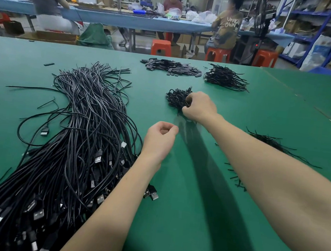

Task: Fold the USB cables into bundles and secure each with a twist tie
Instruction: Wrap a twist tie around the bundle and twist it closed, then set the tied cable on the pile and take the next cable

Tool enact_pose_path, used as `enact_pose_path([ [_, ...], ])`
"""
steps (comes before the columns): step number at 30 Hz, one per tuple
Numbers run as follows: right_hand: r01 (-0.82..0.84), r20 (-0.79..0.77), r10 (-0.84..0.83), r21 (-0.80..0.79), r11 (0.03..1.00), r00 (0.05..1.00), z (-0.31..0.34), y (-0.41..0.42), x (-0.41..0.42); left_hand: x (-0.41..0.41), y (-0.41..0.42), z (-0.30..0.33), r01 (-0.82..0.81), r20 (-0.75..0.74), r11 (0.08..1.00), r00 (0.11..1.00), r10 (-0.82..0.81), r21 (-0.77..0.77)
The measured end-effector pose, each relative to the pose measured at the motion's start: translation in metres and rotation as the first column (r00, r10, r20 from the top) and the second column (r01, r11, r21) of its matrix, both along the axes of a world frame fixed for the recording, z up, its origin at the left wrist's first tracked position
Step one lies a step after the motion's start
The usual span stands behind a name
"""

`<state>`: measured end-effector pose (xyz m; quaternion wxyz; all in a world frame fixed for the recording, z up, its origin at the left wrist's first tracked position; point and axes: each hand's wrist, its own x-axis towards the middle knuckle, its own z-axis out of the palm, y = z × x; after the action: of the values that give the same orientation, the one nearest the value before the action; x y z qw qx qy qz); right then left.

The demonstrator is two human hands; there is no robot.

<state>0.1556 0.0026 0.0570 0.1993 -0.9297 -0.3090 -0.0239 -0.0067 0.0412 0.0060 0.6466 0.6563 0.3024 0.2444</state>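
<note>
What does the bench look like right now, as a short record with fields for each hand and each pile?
surface: green table
left hand: curled, nothing visible in its grip
right hand: fingers on the small bundle pile
loose USB cables: big heap, left side
twist ties: scattered under the right forearm
far piles: flat black pieces; short wire heap

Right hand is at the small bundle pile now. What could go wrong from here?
1. The right hand is among the bundled cables; pulling back could snag and drag neighbours.
2. The left forearm lies against the loose USB cables; lifting it may sweep plugs off the table edge.
3. The twist ties lie under the right arm and could scatter.
</note>
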Motion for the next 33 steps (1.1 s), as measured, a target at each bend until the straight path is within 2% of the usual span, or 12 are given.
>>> enact_pose_path([
  [3,0.018,0.075,-0.023,0.068,0.998,0.997,0.008,-0.012,-0.011,-0.001,0.000,0.002,0.006,-0.015,1.000,1.000,-0.006,0.008],
  [5,0.021,0.078,-0.038,0.201,0.979,0.996,0.008,-0.022,-0.026,-0.002,-0.002,0.003,-0.001,-0.004,1.000,1.000,0.001,0.017],
  [8,0.050,-0.040,-0.035,0.508,0.860,0.999,-0.008,-0.039,-0.062,-0.001,-0.003,0.004,-0.033,0.032,0.996,0.999,0.031,0.080],
  [11,0.088,-0.144,0.003,0.619,0.781,0.990,-0.038,-0.053,-0.097,-0.001,-0.003,0.005,-0.044,0.040,0.993,0.998,0.040,0.112],
  [14,0.077,-0.208,0.051,0.562,0.824,0.977,-0.055,-0.057,-0.110,-0.001,-0.004,0.005,-0.020,0.030,0.990,0.999,0.016,0.143],
  [16,0.006,-0.164,0.094,0.528,0.849,0.982,-0.054,-0.057,-0.112,-0.001,-0.003,0.011,-0.005,0.038,0.981,0.999,-0.002,0.196],
  [18,-0.091,-0.116,0.167,0.486,0.869,0.979,-0.051,-0.056,-0.116,-0.005,0.003,0.023,0.035,-0.018,0.940,0.999,-0.030,0.341],
  [21,-0.231,-0.116,0.299,0.399,0.887,0.947,-0.046,-0.053,-0.125,-0.021,0.023,0.041,0.198,-0.251,0.739,0.967,-0.041,0.644],
  [22,-0.276,-0.122,0.338,0.360,0.891,0.933,-0.044,-0.052,-0.127,-0.027,0.031,0.046,0.260,-0.314,0.676,0.948,-0.045,0.689],
  [24,-0.354,-0.119,0.403,0.298,0.886,0.907,-0.043,-0.051,-0.130,-0.037,0.043,0.049,0.342,-0.395,0.619,0.917,-0.057,0.707],
  [33,-0.531,-0.086,0.551,0.178,0.828,0.830,-0.049,-0.040,-0.144,-0.057,0.072,0.048,0.270,-0.382,0.642,0.924,0.037,0.717],
])
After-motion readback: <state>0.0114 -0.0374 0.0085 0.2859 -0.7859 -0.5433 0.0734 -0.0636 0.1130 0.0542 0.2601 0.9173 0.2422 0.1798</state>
